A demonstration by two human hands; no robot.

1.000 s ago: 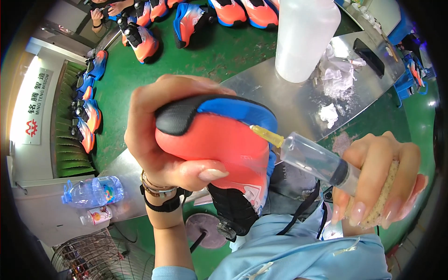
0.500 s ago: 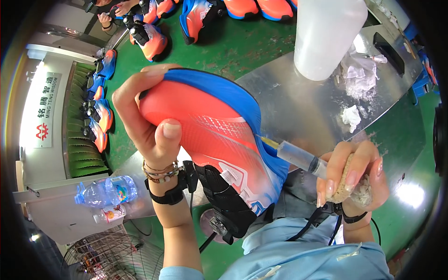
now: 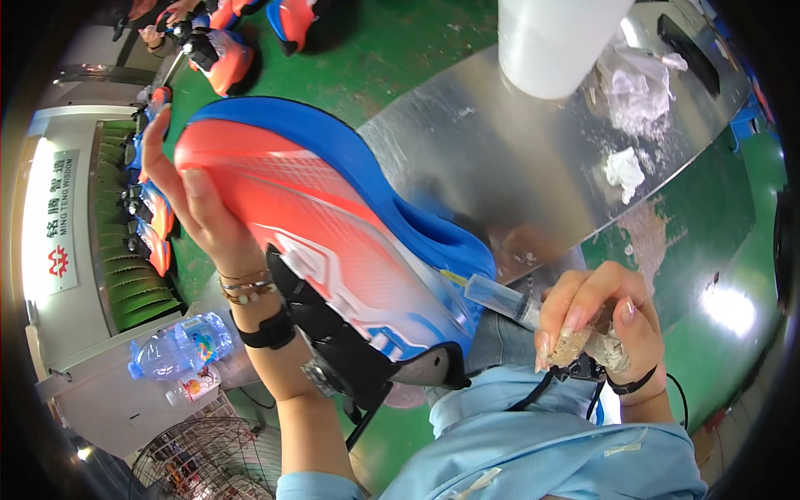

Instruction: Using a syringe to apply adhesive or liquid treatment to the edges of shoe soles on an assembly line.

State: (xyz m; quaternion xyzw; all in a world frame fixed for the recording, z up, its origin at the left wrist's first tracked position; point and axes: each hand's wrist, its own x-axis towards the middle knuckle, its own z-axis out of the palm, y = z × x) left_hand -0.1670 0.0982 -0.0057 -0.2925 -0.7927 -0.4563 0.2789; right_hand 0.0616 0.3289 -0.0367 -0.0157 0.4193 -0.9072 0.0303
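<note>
Here's the shoe [image 3: 333, 233], coral fading through white to blue, up in the air in front of the body, tipped so its blue sole [image 3: 292, 117] faces up and away from the wearer. And the left hand [image 3: 200, 196] has it clamped at the toe, thumb pressed on the coral side, the other fingers going behind; that grip probably leaves the long edge where sole meets upper open to view. Now look at the heel end: the syringe [image 3: 496, 298] comes in from the right, its yellow tip [image 3: 454, 277] right by that edge, though whether it touches can't be told. The right hand [image 3: 608, 321] is closed around the syringe's rear end and, in the same grasp, a beige speckled block [image 3: 571, 346], likely tucked there so both are within reach.

Out beyond, the metal counter [image 3: 450, 142] carries a white container [image 3: 554, 50], crumpled paper [image 3: 637, 92] and a smaller white wad [image 3: 623, 172], off to the right, which seems to leave the space under the hands freer. Over on the left, a clear plastic bottle [image 3: 182, 346] lies on its side, and further out, more shoes [image 3: 221, 62] stand across the green surface.
</note>
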